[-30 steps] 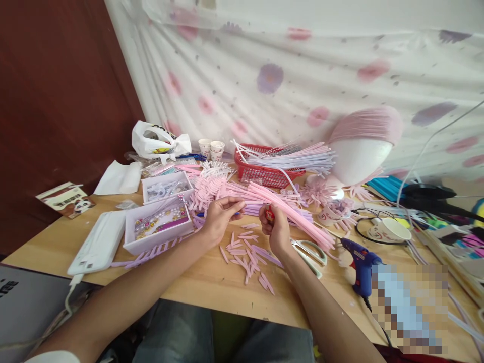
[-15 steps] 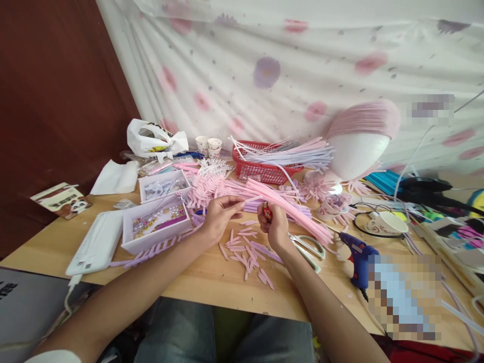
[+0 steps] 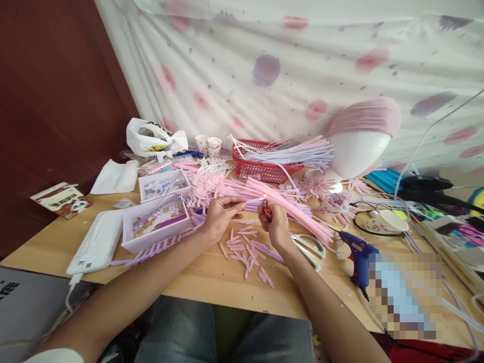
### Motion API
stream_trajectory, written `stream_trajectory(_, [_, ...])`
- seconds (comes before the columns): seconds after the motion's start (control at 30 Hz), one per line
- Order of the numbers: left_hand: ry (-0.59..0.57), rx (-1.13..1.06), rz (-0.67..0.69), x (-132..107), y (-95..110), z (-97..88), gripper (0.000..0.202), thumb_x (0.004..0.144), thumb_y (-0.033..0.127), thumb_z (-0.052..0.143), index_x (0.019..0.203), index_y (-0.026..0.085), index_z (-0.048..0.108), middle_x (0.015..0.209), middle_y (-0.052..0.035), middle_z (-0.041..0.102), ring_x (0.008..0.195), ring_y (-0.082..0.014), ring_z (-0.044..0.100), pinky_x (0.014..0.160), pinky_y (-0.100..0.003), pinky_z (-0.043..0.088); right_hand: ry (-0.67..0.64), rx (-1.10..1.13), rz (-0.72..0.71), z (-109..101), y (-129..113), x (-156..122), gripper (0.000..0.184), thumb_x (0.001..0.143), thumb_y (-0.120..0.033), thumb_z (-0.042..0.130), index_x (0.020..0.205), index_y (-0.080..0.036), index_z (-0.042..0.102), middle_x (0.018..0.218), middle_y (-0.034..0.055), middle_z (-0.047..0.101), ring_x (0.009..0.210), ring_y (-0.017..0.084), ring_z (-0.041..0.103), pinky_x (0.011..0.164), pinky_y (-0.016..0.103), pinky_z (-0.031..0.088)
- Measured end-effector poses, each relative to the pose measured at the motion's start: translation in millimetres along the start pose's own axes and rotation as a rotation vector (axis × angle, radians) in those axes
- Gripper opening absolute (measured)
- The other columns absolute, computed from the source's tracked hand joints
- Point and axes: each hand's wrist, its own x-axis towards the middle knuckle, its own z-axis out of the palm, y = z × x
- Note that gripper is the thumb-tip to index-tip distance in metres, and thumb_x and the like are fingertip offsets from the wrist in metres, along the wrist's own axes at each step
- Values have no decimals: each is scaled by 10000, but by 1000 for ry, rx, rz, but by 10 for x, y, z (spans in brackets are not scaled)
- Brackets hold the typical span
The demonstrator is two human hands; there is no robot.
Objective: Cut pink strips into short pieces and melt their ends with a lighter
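Note:
Pinched in the fingers of my left hand (image 3: 221, 217) is a short pink pipe cleaner piece (image 3: 250, 201), its free end pointing right toward a small flame. My right hand (image 3: 276, 224) is wrapped round a red lighter (image 3: 267, 209), and the flame (image 3: 264, 196) burns at its top. Behind both hands lies a bundle of long pink pipe cleaners (image 3: 298, 214). Below them, cut pink pieces (image 3: 245, 252) are scattered on the wooden table (image 3: 212, 277). Scissors (image 3: 310, 247) with pale handles rest beside my right wrist, partly hidden by it.
A red basket (image 3: 264, 174) of pipe cleaners stands at the back. To the left are white boxes (image 3: 155, 242) of beads and a white power bank (image 3: 96, 242). On the right are a blue glue gun (image 3: 357, 254), paper cups and a white head form (image 3: 359, 151).
A flame now shows at the lighter's top; none was visible before. Both hands have stayed almost in the same place.

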Motion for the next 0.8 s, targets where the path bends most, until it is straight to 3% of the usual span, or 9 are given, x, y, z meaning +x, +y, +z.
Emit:
stream_trajectory(0.17, [3,24,0,4,-1,-11,340,549,379,914,790,167,799,815,-49,741,753,-148,649,627,-243,546,-20,-22,-31,-23,22,3,387,859,-475,469,583,-205,497,519,-46,287,469,94,176,433,261,113])
stream_trajectory(0.3, [4,25,-1,11,-3,-16,344,542,380,912,788,169,796,799,-49,737,733,-148,645,622,-247,535,96,-37,-155,-72,59,28,461,902,-618,480,727,-207,591,531,-55,324,460,101,220,434,258,161])
stream_trajectory(0.47, [3,35,-9,10,9,-12,322,557,367,904,788,170,797,787,-46,734,734,-144,645,640,-246,533,168,-119,-280,-74,54,23,303,826,-503,689,911,-212,674,562,-48,409,505,125,348,471,263,259])
stream_trajectory(0.6, [-3,43,-24,2,20,-6,312,570,363,900,792,169,797,760,-42,728,712,-135,638,627,-235,524,182,-162,-324,-50,34,7,246,846,-444,690,820,-202,663,588,-27,458,547,134,399,504,269,282])
stream_trajectory(0.8, [-15,56,-20,9,5,-8,359,573,414,907,806,165,794,725,-43,721,687,-135,634,626,-240,521,197,-284,-370,-61,68,24,373,920,-484,616,687,-200,554,584,-34,426,576,128,378,557,275,318])
